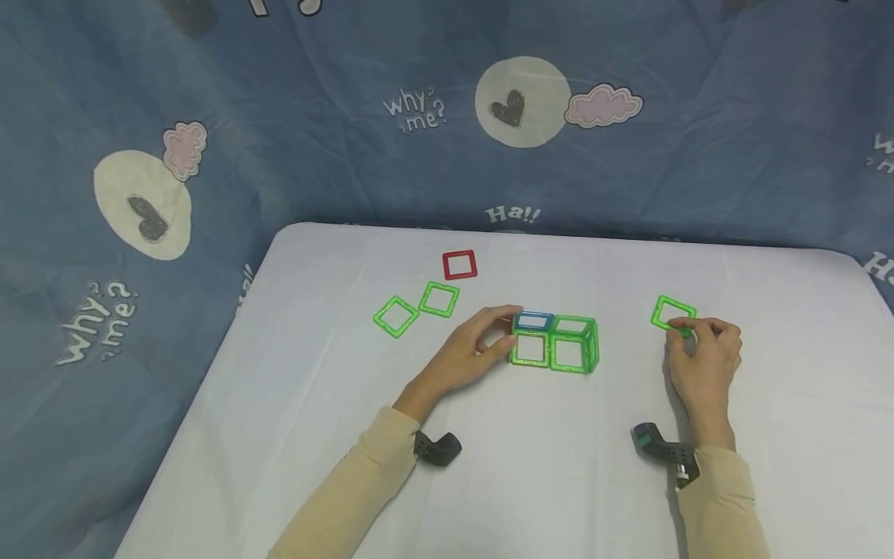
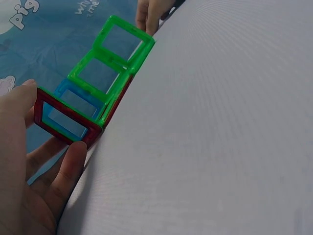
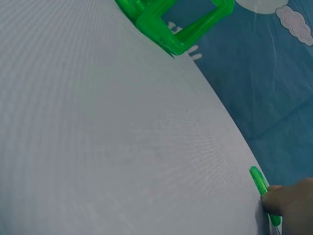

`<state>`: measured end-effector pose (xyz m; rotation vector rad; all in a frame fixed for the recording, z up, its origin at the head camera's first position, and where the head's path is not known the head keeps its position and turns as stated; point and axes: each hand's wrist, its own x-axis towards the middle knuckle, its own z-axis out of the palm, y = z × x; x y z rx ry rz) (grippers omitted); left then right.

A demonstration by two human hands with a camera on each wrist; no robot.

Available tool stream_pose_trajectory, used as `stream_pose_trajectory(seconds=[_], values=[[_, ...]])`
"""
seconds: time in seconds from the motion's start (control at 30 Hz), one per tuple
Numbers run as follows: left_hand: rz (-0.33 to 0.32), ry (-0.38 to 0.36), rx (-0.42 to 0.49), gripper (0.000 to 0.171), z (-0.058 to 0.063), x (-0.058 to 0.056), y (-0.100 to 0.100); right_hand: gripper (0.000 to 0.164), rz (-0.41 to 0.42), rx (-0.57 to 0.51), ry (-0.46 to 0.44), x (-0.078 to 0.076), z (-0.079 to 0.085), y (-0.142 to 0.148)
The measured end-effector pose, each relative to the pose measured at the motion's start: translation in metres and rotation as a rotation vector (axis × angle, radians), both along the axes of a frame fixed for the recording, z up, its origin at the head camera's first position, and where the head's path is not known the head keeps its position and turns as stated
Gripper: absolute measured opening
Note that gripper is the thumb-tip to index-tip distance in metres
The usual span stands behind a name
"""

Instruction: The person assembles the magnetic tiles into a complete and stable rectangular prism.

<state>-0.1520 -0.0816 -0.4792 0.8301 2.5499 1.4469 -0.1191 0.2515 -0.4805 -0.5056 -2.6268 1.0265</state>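
A small box-shaped build of square magnetic tiles (image 1: 550,351) stands on the white table, mostly green with a blue tile (image 1: 534,314) on top at the left. My left hand (image 1: 464,353) grips its left end, where a red tile (image 2: 38,108) faces the palm; thumb and fingers lie at that tile's edges. Well off to the right, my right hand (image 1: 704,365) pinches the near edge of a single green square tile (image 1: 675,301) with bent fingers. In the right wrist view that tile (image 3: 259,182) shows nearly edge-on and the fingertips cover part of it.
Left of the build lie a loose red square tile (image 1: 459,253) and two loose green ones, one nearer (image 1: 445,286) and one farther left (image 1: 384,308). A blue printed cloth (image 1: 335,171) hangs behind the table's far edge. Each wrist wears a dark camera mount.
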Motion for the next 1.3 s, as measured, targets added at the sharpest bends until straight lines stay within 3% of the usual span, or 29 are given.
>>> stream_pose_trajectory(seconds=[0.23,0.47,0.6,0.83,1.3], values=[[0.004,-0.025,-0.002,0.047,-0.0008,0.0,0.0015,0.029,-0.016,-0.04,0.063,-0.0001,0.0007,0.0005],[0.008,-0.028,-0.013,0.048,0.0009,0.0003,0.0012,0.028,-0.101,-0.113,0.314,-0.001,0.0009,-0.0028],[0.012,-0.027,-0.01,0.047,0.0017,0.001,0.0007,0.027,-0.154,-0.145,0.393,-0.0016,0.0009,-0.0031],[0.01,-0.026,-0.004,0.046,0.0005,0.0013,-0.0001,0.023,-0.206,-0.167,0.421,-0.0012,0.0021,-0.0041],[0.005,-0.026,-0.003,0.046,0.0006,0.0003,0.0002,0.026,-0.207,-0.205,0.41,-0.0013,0.0021,-0.0044]])
